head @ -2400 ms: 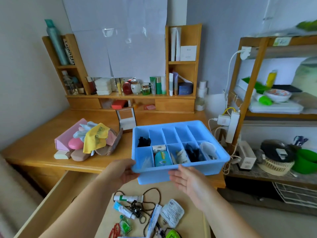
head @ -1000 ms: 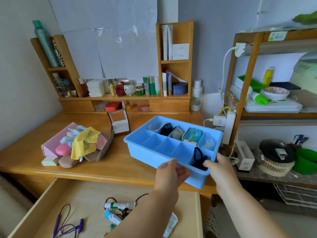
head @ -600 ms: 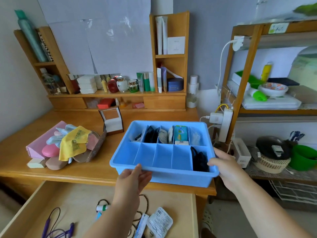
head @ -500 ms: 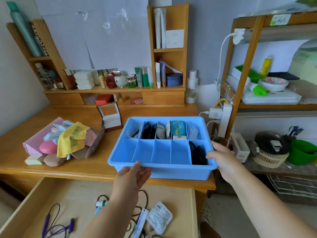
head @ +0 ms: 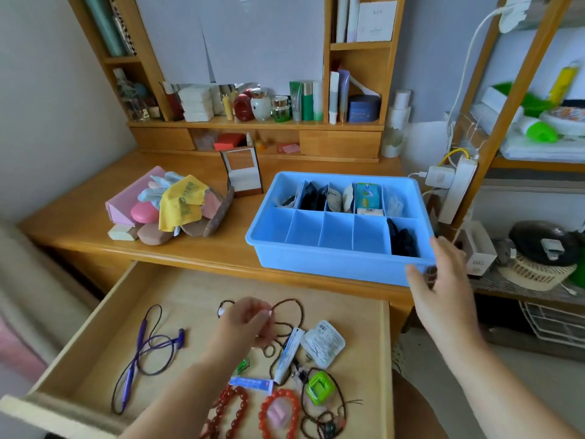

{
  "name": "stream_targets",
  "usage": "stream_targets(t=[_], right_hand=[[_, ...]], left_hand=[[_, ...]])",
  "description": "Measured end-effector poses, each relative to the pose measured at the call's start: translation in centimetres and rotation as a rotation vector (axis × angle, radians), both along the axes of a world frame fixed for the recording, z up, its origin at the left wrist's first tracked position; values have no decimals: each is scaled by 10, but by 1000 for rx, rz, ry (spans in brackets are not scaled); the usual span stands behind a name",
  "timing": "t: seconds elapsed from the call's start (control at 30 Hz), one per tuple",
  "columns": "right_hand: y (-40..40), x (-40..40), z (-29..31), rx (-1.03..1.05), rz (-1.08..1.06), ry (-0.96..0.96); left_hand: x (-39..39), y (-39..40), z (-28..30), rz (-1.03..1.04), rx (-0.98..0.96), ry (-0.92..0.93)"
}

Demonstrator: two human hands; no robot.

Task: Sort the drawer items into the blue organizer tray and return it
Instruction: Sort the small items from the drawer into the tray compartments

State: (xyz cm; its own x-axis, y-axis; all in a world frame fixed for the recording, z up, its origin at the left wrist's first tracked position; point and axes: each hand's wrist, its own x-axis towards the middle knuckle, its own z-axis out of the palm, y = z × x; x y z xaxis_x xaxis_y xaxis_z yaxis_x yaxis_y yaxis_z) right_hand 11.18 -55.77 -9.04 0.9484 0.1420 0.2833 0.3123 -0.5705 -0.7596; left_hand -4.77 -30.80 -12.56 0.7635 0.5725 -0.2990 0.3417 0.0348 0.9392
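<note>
Head view: blue plastic organizer tray [head: 329,264] centre-right on wooden surface [head: 79,217], far row filled.
Left: loose items in open wooden drawer [head: 95,337], lower frame.
Hands: left hand [head: 245,324] blurred, grip unclear; right hand [head: 443,289] spread, empty.

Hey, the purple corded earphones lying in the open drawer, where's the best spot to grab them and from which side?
Probably pinch the purple corded earphones from straight above where the cords cross mid-loop. They lie flat and loose on the drawer floor, with bare wood around them, so one pinch there should lift both strands together.
</note>
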Motion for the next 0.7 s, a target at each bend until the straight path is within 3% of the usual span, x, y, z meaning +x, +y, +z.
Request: stream_targets(t=[0.07,0.13,0.17,0.3,0.4,0.6,0.7], right_hand=[[5,-37,-17,-77,68,-272],[14,-64,-38,-163,222,-370],[20,-73,-49,-209,324,-342],[47,-92,-95,-527,758,131],[54,-90,-130,-912,920,170],[54,-75,-131,-837,726,120],[50,-66,-125,-979,621,52]], left_hand=[[-34,8,-30,-12,73,130],[-61,15,-53,-7,172,244],[-70,17,-61,-20,246,296],[-84,23,-74,-189,466,425],[-82,28,-82,-428,638,485],[-69,30,-92,-539,826,562],[-62,32,-92,-483,838,590]])
